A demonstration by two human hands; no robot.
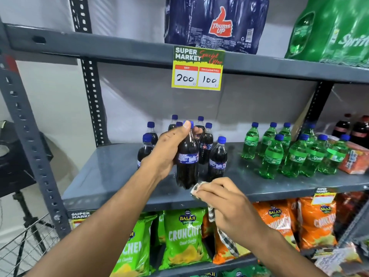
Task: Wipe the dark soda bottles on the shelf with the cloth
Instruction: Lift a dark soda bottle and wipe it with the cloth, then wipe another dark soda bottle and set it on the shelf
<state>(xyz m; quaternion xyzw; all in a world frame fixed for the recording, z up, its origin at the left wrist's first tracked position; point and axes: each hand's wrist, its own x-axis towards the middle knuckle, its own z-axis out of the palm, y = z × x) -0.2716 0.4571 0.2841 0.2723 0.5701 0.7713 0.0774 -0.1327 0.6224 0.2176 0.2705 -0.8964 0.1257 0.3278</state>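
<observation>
Nearest the camera, the right hand (225, 206) is clenched on a black-and-white checked cloth (199, 189); one bunched end presses against the base of a dark soda bottle (187, 156), while the rest of the cloth hangs down past the front edge of the grey metal shelf (111, 172). The left hand (169, 150) grips that same bottle around its shoulder and neck, its fingers (186, 124) reaching up to the blue cap. The bottle stands upright, or nearly so, close to the shelf's front lip.

To the left of the hands the shelf is bare, open from the front edge back to the wall. A slotted upright post (30, 140) bounds that side.

Just behind and beside the held bottle stands a tight cluster of other dark bottles (217, 156) with blue caps, some touching one another; the nearest one stands just right of the held bottle.

Further right, after a gap of bare shelf, is a group of green bottles (271, 156), and beyond them an orange pack (355, 162) and two larger dark bottles with red labels (359, 130).

Below the shelf sit green snack bags (181, 236) and orange snack bags (317, 222). Above, a yellow price tag (197, 68) hangs from the upper shelf edge, which carries a blue wrapped multipack (215, 23) and a green wrapped multipack (329, 31).
</observation>
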